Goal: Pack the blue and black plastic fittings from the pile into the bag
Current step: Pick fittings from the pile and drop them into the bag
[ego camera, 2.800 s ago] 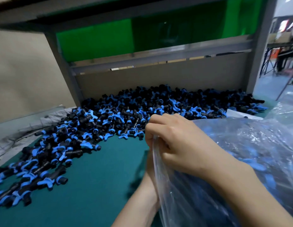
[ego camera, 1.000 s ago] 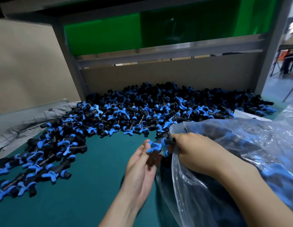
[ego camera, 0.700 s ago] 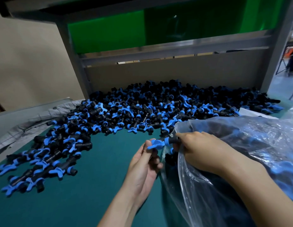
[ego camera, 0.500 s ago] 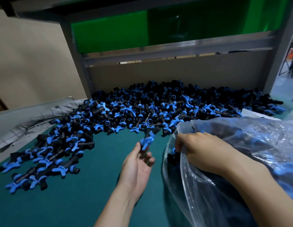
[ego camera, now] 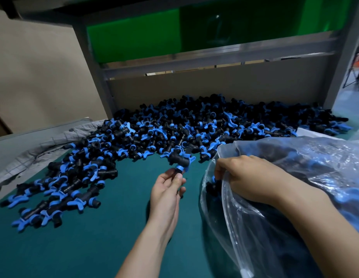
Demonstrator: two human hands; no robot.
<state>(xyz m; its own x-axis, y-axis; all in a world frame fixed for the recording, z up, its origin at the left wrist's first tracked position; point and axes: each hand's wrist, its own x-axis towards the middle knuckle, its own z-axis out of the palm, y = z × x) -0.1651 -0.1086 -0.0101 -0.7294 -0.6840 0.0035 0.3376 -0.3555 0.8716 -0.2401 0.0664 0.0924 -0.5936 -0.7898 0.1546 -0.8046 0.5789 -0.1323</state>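
— Why is the right hand [ego camera: 245, 177] curled over the bag [ego camera: 305, 157] rim?
— Probably to keep its mouth open. Just left of the bag, the left hand [ego camera: 166, 193] pinches one fitting [ego camera: 178, 158] by its end.
— Anything in the way?
— Seemingly not. The pile [ego camera: 174, 133] lies behind the bag, and a grey cloth [ego camera: 44, 143] lies far to its left.

hands: two, left hand [ego camera: 166, 190] and right hand [ego camera: 250, 177]. clear bag [ego camera: 315, 157]: one, right of the pile [ego camera: 174, 133]. grey cloth [ego camera: 54, 141]: one, left of it. fittings: too many to count.
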